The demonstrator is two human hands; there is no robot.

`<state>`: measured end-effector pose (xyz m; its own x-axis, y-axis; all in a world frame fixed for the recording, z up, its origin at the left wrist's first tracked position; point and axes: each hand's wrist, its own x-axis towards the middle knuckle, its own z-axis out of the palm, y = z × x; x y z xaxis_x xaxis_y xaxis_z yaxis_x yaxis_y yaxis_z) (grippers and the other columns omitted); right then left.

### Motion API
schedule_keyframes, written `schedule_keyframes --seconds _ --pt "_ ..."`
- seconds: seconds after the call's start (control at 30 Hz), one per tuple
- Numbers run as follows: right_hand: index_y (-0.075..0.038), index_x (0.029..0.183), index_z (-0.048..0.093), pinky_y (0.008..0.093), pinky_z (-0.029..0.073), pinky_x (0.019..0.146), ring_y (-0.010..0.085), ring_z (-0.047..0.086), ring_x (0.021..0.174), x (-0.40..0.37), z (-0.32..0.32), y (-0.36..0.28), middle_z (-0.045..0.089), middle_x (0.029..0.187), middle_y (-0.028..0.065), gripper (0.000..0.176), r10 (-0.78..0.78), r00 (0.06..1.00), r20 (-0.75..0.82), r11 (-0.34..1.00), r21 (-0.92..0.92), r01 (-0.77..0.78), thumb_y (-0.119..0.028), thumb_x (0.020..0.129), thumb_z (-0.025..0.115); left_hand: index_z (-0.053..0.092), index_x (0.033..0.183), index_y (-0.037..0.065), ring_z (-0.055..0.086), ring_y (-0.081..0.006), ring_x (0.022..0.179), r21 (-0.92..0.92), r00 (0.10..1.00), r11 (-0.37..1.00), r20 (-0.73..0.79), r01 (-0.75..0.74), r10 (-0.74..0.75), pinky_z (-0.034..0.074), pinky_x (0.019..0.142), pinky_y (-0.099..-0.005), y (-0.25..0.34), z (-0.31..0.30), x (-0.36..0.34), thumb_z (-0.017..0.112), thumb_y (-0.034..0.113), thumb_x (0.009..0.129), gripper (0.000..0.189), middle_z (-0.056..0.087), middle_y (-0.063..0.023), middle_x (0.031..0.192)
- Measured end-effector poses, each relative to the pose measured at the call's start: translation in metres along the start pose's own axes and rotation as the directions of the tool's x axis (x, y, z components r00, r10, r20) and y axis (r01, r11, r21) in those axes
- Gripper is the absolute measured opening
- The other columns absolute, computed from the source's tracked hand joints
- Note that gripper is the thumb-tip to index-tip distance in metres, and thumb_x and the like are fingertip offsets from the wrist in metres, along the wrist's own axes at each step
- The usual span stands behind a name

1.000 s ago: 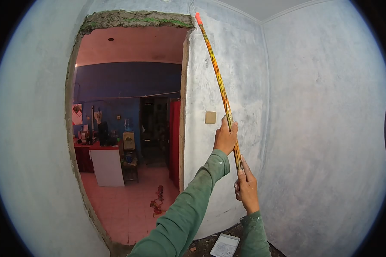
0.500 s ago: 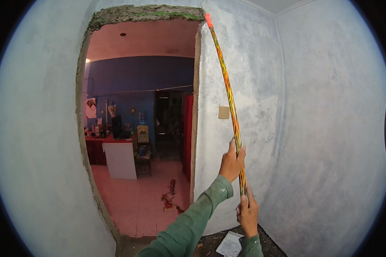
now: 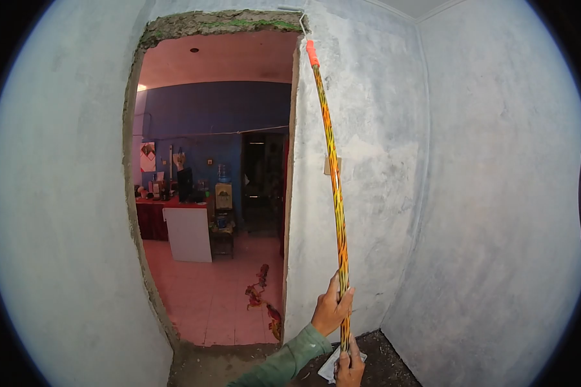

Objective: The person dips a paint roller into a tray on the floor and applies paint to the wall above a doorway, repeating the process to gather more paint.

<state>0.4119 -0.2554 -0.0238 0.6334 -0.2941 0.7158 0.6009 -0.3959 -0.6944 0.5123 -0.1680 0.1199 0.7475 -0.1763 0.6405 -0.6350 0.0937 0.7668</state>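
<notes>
A long paint roller pole [image 3: 333, 168], patterned in yellow, orange and black, rises along the wall beside the doorway. At its top sit an orange handle [image 3: 312, 53] and a bent wire frame [image 3: 303, 23]; the roller [image 3: 290, 9] appears thin and edge-on above the door opening's top right corner. My left hand [image 3: 331, 308], in a green sleeve, is closed round the lower pole. Below it my right hand [image 3: 349, 371] is wrapped round the pole near its bottom end. Behind the pole, a wall switch [image 3: 328, 166] is partly covered.
A rough-edged doorway [image 3: 132, 193] opens onto a pink-tiled room with a desk [image 3: 188, 233], a water dispenser [image 3: 223, 195] and a reddish tangled object [image 3: 255, 297] on the floor. A white tray [image 3: 328, 369] lies on the dark floor near my hands. A side wall [image 3: 497, 193] stands right.
Both hands and the pole have moved down and slightly left. The wire frame and roller now show at the top. The pole crosses in front of the wall switch.
</notes>
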Motion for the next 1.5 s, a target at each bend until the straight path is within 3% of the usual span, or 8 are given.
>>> schedule_keyframes --seconds 0.13,0.23,0.53,1.17,1.27,1.33,1.37,1.5 --pt "-0.006 0.147 0.05 0.0304 0.036 0.049 0.0114 0.044 0.054 -0.013 -0.018 0.0 0.05 0.067 0.0018 0.047 0.009 1.0 0.008 1.0 0.022 -0.009 -0.031 0.108 0.046 0.036 0.146 0.001 0.062 -0.0122 0.055 -0.017 0.999 0.999 -0.012 -0.041 0.041 0.051 0.052 -0.0295 -0.003 0.016 -0.018 0.057 0.016 0.102 0.051 0.063 -0.0053 0.074" --pt "-0.006 0.148 0.049 0.0316 0.037 0.049 0.0131 0.044 0.054 -0.015 -0.026 -0.009 0.051 0.067 0.0031 0.048 0.097 0.995 0.025 0.994 0.051 -0.099 -0.032 0.108 0.045 0.035 0.148 0.001 0.062 -0.0117 0.056 -0.015 1.0 1.0 -0.005 -0.023 0.023 0.051 0.052 -0.0292 0.001 0.024 -0.021 0.057 0.014 0.102 0.053 0.063 -0.0049 0.075" --pt "-0.007 0.149 0.047 0.0336 0.04 0.05 0.0161 0.048 0.054 0.001 -0.033 -0.016 0.054 0.068 0.0061 0.049 -0.012 1.0 -0.012 0.999 -0.041 0.012 -0.034 0.108 0.042 0.031 0.15 0.001 0.062 -0.0132 0.056 -0.024 1.0 1.0 0.014 -0.012 0.013 0.052 0.054 -0.0307 0.008 0.032 -0.012 0.058 0.017 0.102 0.058 0.061 -0.0062 0.069" --pt "-0.008 0.151 0.046 0.0328 0.041 0.052 0.0171 0.049 0.056 0.027 -0.029 -0.013 0.055 0.069 0.0064 0.053 0.128 0.988 0.082 0.992 0.007 -0.129 -0.037 0.108 0.043 0.035 0.148 0.001 0.062 -0.0134 0.054 -0.046 0.999 0.999 -0.042 -0.029 0.027 0.05 0.051 -0.0307 -0.009 0.028 0.019 0.056 0.019 0.103 0.053 0.062 -0.0062 0.068" --pt "-0.006 0.15 0.046 0.0341 0.045 0.055 0.0195 0.054 0.06 0.06 -0.024 -0.037 0.061 0.076 0.0097 0.052 0.06 0.997 0.038 0.996 -0.07 -0.057 -0.036 0.108 0.043 0.036 0.147 0.0 0.062 -0.0133 0.053 -0.052 0.998 0.998 -0.049 -0.042 0.04 0.05 0.05 -0.0307 0.005 0.025 0.045 0.056 0.019 0.103 0.052 0.062 -0.0063 0.068" --pt "-0.005 0.149 0.047 0.035 0.046 0.056 0.0198 0.055 0.062 0.08 -0.015 -0.028 0.062 0.079 0.0106 0.052 -0.423 0.899 -0.109 0.887 -0.253 0.387 -0.035 0.107 0.044 0.036 0.147 0.0 0.061 -0.0132 0.053 -0.05 0.998 0.998 -0.042 -0.047 0.045 0.05 0.05 -0.0308 0.009 0.024 0.05 0.056 0.02 0.103 0.052 0.062 -0.0063 0.068" --pt "-0.005 0.149 0.047 0.035 0.046 0.056 0.0198 0.055 0.062 0.078 -0.016 -0.03 0.062 0.079 0.0106 0.052 -0.426 0.898 -0.11 0.886 -0.254 0.389 -0.035 0.107 0.044 0.036 0.147 0.0 0.062 -0.0133 0.053 -0.058 0.998 0.997 -0.042 -0.046 0.043 0.05 0.05 -0.0307 0.01 0.024 0.051 0.056 0.02 0.103 0.052 0.061 -0.0064 0.067" --pt "-0.005 0.149 0.047 0.0349 0.048 0.061 0.0214 0.059 0.067 0.043 -0.028 -0.025 0.068 0.093 0.0157 0.051 -0.075 0.997 0.009 0.99 -0.12 0.075 -0.034 0.107 0.044 0.039 0.144 -0.001 0.06 -0.0114 0.052 -0.084 0.996 0.995 -0.065 -0.06 0.055 0.047 0.048 -0.028 -0.013 0.03 0.032 0.055 0.024 0.104 0.05 0.059 -0.0044 0.063"
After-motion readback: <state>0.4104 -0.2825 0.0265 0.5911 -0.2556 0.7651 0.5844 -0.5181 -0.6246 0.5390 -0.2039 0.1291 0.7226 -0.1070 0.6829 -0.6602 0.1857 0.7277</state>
